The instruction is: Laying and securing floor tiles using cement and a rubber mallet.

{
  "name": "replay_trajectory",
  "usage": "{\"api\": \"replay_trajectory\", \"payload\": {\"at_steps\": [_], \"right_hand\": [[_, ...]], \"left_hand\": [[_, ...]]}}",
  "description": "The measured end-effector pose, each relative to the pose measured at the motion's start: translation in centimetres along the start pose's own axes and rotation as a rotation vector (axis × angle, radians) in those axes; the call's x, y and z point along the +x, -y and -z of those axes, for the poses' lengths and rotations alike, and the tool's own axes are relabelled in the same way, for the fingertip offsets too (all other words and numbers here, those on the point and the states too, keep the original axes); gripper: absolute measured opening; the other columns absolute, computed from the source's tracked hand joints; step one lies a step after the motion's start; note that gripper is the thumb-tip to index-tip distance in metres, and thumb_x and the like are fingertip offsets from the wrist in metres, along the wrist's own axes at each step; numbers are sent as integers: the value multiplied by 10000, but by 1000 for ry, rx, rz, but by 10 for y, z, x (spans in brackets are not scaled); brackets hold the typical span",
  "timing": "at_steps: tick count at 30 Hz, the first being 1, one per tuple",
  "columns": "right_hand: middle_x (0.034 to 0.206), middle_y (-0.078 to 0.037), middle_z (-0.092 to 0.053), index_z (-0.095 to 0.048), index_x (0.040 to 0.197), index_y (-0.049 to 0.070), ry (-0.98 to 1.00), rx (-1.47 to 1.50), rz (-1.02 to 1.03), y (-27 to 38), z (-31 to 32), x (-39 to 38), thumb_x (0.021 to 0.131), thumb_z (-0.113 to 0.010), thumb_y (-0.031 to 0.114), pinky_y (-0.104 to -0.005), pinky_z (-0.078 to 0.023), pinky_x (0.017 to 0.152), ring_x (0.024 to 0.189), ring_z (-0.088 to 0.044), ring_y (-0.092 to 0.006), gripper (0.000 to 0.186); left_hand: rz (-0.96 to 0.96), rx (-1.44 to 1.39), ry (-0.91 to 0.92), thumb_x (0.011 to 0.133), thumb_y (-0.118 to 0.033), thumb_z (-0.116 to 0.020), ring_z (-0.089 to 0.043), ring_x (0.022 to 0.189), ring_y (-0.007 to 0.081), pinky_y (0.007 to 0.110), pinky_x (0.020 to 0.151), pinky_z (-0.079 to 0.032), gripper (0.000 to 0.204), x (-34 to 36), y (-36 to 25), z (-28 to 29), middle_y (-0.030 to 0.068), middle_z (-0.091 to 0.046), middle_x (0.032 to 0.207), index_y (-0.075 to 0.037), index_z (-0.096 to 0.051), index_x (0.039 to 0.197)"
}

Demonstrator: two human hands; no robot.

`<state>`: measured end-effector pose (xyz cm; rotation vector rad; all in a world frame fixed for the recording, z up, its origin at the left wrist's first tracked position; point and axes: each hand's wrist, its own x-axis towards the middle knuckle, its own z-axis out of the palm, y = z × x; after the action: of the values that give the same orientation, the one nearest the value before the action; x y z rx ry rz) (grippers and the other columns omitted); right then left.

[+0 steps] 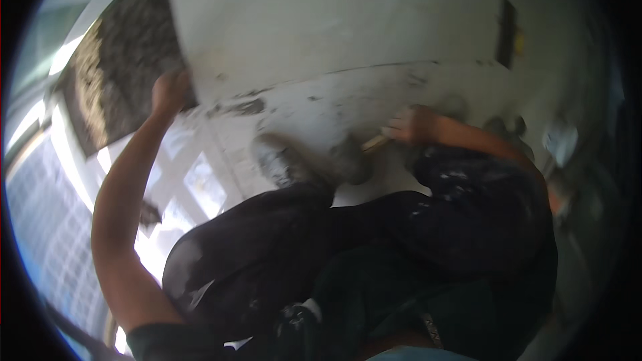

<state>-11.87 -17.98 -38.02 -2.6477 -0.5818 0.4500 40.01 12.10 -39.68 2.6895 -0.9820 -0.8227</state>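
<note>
My left hand [170,93] is closed at the near left corner of a large pale tile [321,13], its fingers curled at the edge. Beside that edge lies a bed of rough grey-brown mortar [130,43]. My right hand [412,126] is wrapped round the yellowish handle of what looks like a mallet [375,142]. Its grey rounded head [351,160] is blurred, low over the floor by my dusty shoe [275,160]. Dark smears [247,106] mark the pale surface along the tile's near edge.
A dark flat tool with a yellow part [507,33] lies on the far right of the pale surface. Blurred grey lumps and a whitish object [560,142] are to my right. Bright light falls on the floor [204,180] at left, near a small dark clump [149,214].
</note>
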Motion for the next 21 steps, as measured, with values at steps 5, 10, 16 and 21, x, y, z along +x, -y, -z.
{"api": "replay_trajectory", "payload": {"at_steps": [5, 10, 16, 21], "right_hand": [[971, -71, -587, -610, 1079, 135, -17, 134, -18, 11, -31, 4, 855, -577, 307, -441, -510, 799, 987, -598, -272, 284], [968, -96, -590, -633, 930, 71, -277, 232, -174, 15, -20, -3, 844, -660, 439, -466, -448, 921, 1055, -543, -313, 378], [901, -111, -599, -611, 930, 35, -917, 334, -946, -15, -20, -2, 870, -683, 385, -432, -482, 781, 905, -586, -318, 362], [883, -174, -695, -680, 997, -7, -1043, 767, -1421, -44, -10, -9, 830, -685, 412, -409, -530, 729, 793, -671, -308, 451]], "left_hand": [[437, -613, 74, 929, -289, -640, -574, 735, 126, 293, 654, -466, 365, 1, 37, -34, 50, -649, 867, 44, -689, 1071], [582, -857, 56, 970, -264, -573, -621, 823, 187, 325, 672, -507, 381, 23, 22, -46, 104, -647, 1001, 74, -626, 1138], [528, -1055, 225, 1048, -286, -418, -640, 1096, 314, 420, 872, -544, 485, 21, 10, -32, 202, -593, 1280, 89, -462, 1352], [366, -1132, 317, 1056, -366, -399, -574, 1201, 303, 447, 965, -493, 537, 16, 32, -28, 173, -551, 1351, 53, -434, 1389]]}}
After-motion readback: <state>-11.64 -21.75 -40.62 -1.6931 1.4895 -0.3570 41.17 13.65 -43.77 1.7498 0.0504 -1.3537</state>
